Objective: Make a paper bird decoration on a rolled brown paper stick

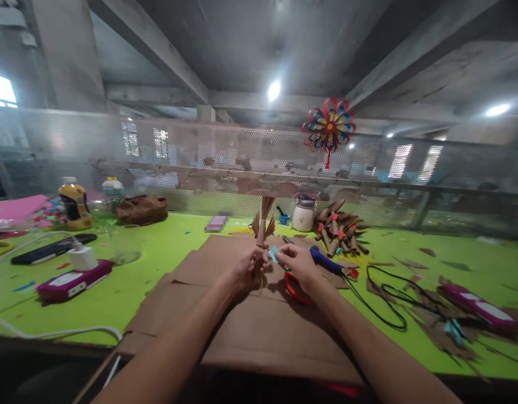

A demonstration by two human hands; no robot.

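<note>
My left hand (251,270) is closed around the lower end of a brown cardboard figure (262,227), a rolled tube with pleated fans at its top and sides. It stands roughly upright over the cardboard sheets. Close beside it, my right hand (298,262) pinches a small light-blue paper piece (274,255), near the fingers of my left hand. Scissors with red handles (298,289) lie beneath my right hand, partly hidden by it. A blue glue gun (326,261) with a black cord rests just right of that hand.
Brown cardboard sheets (242,325) cover the middle of the green table (157,252). Behind on the right are a pile of similar brown figures (340,230) and a white jar (304,214). Purple power strips (76,280) lie at both sides. A clear cup (126,244) stands left.
</note>
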